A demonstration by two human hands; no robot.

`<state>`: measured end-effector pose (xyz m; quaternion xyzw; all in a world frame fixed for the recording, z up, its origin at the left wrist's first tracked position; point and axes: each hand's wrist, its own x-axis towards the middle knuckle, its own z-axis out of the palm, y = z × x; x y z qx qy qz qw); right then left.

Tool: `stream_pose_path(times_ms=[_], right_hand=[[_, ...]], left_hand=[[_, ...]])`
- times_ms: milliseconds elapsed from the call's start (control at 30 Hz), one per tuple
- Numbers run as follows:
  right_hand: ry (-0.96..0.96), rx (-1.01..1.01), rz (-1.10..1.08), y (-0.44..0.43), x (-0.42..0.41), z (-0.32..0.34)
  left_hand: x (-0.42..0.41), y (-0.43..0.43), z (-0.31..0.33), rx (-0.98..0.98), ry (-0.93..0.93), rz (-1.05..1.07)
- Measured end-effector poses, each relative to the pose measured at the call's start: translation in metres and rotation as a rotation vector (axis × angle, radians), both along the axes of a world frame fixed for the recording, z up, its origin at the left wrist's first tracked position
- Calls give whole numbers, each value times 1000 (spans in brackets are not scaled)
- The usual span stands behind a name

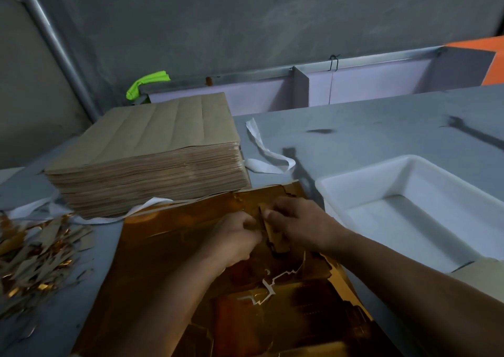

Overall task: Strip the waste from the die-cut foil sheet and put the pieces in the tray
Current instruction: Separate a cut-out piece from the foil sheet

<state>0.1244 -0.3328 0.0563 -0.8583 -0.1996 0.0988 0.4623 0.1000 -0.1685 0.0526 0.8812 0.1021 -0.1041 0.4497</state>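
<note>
A gold foil sheet (163, 247) lies flat on the grey surface (354, 127), just left of a white tray (341, 186). Both hands meet over its middle. The right hand (300, 220) has its fingers curled round a brown strip (276, 240) lifted from the sheet. The left hand (237, 236), fingers curled beside it, seems to pinch it too. A scrap pile (35, 255) lies far left.

- The left hand (237, 236) has its fingers curled and pinches the foil piece (274, 238) from the left.
- The right hand (298, 220), thumb forward, grips the same piece, just beside the left hand.
- Both bare forearms reach in from below.
</note>
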Motion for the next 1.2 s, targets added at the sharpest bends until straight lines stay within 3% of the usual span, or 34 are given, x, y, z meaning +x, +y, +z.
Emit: stream_pose_path(times_ms=[167, 333, 533, 633, 900, 1200], right_hand=[[-40, -206, 220, 6, -8, -2], [-4, -496, 469, 8, -13, -6], [-32, -648, 581, 10, -18, -2], [-35, -714, 625, 10, -19, 1], [-46, -692, 593, 8, -16, -2], [-25, -560, 439, 4, -11, 2]], left_hand=[[-17, 32, -9, 0, -128, 33], [-34, 53, -24, 163, -243, -12], [-44, 62, -41, 401, -275, -265], [-42, 57, -47, 428, -291, -374], [-33, 40, -55, 465, -311, -515], [-30, 42, -52, 399, -261, -428]])
